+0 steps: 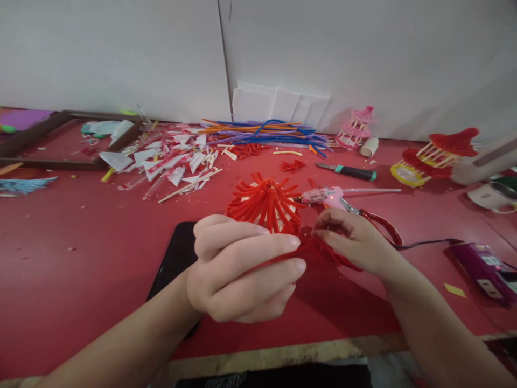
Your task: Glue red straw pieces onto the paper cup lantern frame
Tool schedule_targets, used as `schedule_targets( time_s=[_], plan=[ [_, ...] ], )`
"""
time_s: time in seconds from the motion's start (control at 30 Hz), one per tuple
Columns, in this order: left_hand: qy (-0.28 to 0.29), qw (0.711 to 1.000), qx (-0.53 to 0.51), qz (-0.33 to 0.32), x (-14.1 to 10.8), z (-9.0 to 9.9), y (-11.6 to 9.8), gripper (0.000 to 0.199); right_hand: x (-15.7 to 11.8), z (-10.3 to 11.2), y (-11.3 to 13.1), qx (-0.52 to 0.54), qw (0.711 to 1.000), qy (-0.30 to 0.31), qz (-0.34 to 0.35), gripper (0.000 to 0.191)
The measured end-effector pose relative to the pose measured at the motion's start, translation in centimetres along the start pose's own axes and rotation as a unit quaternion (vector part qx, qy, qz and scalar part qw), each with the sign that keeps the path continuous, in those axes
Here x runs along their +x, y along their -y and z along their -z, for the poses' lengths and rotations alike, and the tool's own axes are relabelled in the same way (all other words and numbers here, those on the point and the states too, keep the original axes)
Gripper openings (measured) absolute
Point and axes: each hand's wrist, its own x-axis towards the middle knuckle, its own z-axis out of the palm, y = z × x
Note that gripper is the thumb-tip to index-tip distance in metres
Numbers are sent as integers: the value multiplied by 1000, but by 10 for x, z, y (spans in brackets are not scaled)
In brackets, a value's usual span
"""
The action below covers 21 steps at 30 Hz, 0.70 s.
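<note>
My left hand (246, 269) is raised close to the camera, its fingers curled and pressed together. Whatever it may grip is hidden behind the fingers. To its right, my right hand (355, 237) has thumb and fingertips drawn into a pinch; anything between them is too small to name. Just beyond the left hand stands a cone-shaped model roof (269, 202) of red fuzzy stems, partly covered by that hand. Loose red fuzzy pieces (321, 250) lie on the table below the right hand. A pink glue gun (333, 196) rests beyond the right hand, beside red-handled pliers (382, 221).
A black phone-like slab (173, 253) lies under the left forearm. Behind are a utility knife (351, 171), fuzzy stems (266, 132) and a heap of scraps (173, 156). Pink (355, 126) and red (440, 153) pagoda models stand back right. A purple power strip (482, 272) sits right.
</note>
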Motion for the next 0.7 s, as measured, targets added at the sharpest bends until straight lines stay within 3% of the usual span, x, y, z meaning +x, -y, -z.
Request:
schedule_targets(
  time_s=[0.13,0.27,0.43,0.7],
  plan=[
    [21,999,16,22,4,3,-3,16,-2,-4,13,62,988,-93,106,6],
    [48,999,16,15,7,2,-5,6,-9,-13,35,147,955,-40,255,7],
    [13,1000,-7,11,3,-3,-5,16,-12,-22,43,186,954,-11,234,6],
    [50,999,-12,-5,4,4,-2,13,-11,-21,38,199,957,14,211,7]
  ],
)
